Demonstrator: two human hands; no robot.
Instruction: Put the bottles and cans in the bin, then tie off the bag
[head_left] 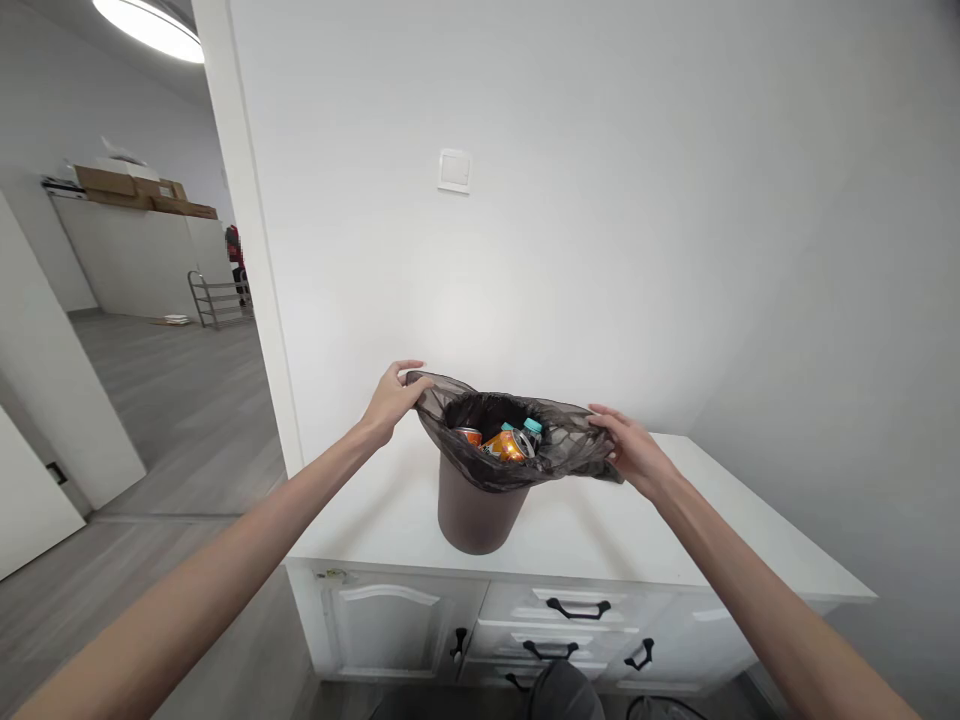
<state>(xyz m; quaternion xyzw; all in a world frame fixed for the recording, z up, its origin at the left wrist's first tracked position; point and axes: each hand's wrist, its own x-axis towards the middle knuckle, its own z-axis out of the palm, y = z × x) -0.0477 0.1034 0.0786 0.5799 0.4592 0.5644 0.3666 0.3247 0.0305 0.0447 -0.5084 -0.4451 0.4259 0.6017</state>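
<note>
A brown trash can (480,515) stands upright on a white cabinet top, lined with a thin black garbage bag (571,435). Inside the bag lie an orange drink can (508,445), part of a red-orange can (470,436) and a bottle with a turquoise cap (532,426). My left hand (397,395) pinches the bag's edge on the left, pulled out past the rim. On the right, my right hand (628,448) grips the opposite edge, stretched sideways. The bottom of the bag is hidden in the can.
The white cabinet (405,620) has drawers and black handles below its top (360,530). Behind it rises a wall with a light switch (454,171). To the left, a doorway opens onto a room with cardboard boxes (112,187) and a metal rack (217,300).
</note>
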